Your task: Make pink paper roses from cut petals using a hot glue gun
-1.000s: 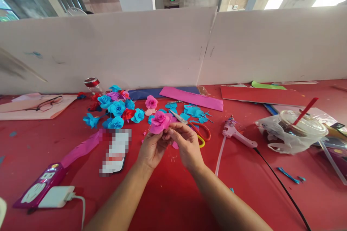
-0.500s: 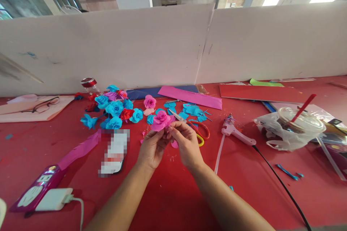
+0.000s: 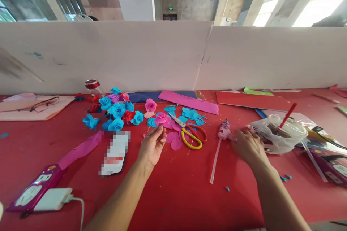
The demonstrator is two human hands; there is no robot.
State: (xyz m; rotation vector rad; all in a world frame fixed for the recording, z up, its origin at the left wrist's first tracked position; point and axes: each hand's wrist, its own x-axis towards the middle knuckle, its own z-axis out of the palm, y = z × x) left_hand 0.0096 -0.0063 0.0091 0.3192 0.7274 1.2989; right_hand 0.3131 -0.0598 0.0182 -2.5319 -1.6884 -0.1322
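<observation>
My left hand [image 3: 152, 148] is closed, pinching a pink paper rose [image 3: 162, 118] from below; its stem end is hidden by the fingers. Out to the right, my right hand [image 3: 249, 148] lies over the handle of a pink hot glue gun [image 3: 224, 130], fingers curled round it and partly out of sight. A clear glue stick [image 3: 215, 160] sticks out of the gun's back toward me. Between the hands lie scissors [image 3: 192, 143] with yellow and red handles. Pink petals [image 3: 176, 144] and blue petals [image 3: 191, 113] are scattered beside them.
Finished paper flowers [image 3: 117, 110] are bunched at the left, near a phone [image 3: 116, 155] and a purple power strip [image 3: 35, 187] with a white charger [image 3: 52, 199]. A lidded cup [image 3: 287, 130] in a plastic bag stands close beyond my right hand. A white partition [image 3: 121, 57] closes the back.
My right hand has let go of the rose and moved right to the glue gun's handle. The left hand still holds the rose. The view has tilted up slightly.
</observation>
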